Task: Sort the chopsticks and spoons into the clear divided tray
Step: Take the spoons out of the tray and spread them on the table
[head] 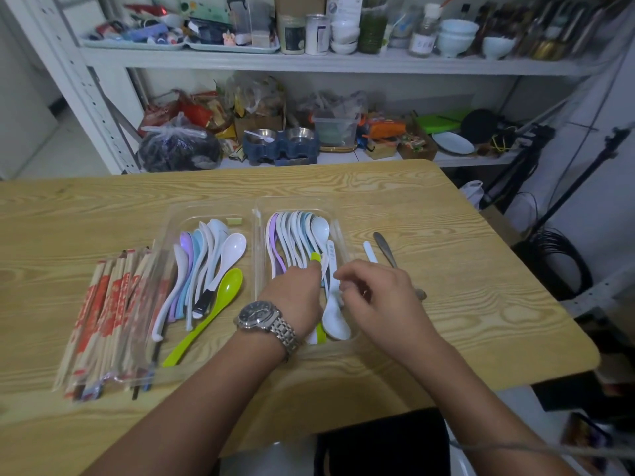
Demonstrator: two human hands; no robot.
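Forearms enter from the bottom edge, the left one wearing a steel wristwatch (264, 319). The left hand (295, 293) is curled over a green-handled spoon (315, 257), whose tip shows past the fingertips and whose other end shows below the wrist. Its bowl is hidden. The right hand (378, 293) hovers just beside it with fingers bent. Whether it grips anything cannot be told. A white spoon (335, 317) lies between the two hands.

Both hands work over the right compartment of the clear divided tray (295, 202), where a nested row of pastel spoons (295, 235) already lies on edge. The middle compartment holds a looser group of spoons (206, 262) and a lime-green spoon (223, 293).

At far left lie the paper-wrapped chopsticks (110, 314), bundled together. Whether a tray compartment encloses them is unclear.

Outside the tray, on the tabletop (481, 304) just beside its right wall, are a metal spoon (384, 247) and a flat white utensil (370, 251).

By this evidence the sorting is judged mostly done. What is left is the spoon in hand, the two outliers and some tidying.
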